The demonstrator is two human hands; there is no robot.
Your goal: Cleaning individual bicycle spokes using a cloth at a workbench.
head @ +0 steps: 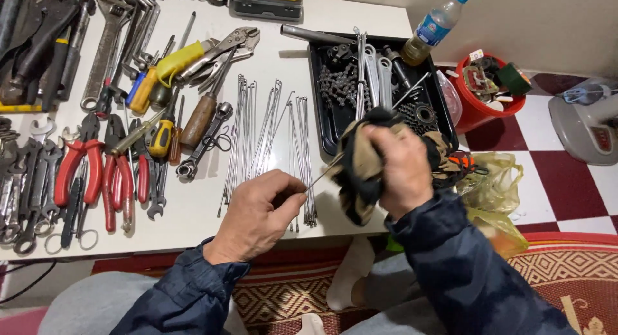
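My left hand (257,216) pinches one end of a thin metal spoke (322,175) over the white table's front edge. My right hand (396,167) is closed around a dirty black and tan rag (360,171) that wraps the spoke's other end. Behind my hands, several bare spokes (264,138) lie in loose bundles on the white table (193,212).
Pliers, wrenches and screwdrivers (96,154) cover the table's left half. A black tray (318,84) holds a chain, a sprocket cluster and more tools. A plastic bottle (434,26) and a red bucket (476,113) stand at the right, over a checkered floor. Yellowish plastic bags (492,180) hang beside the table.
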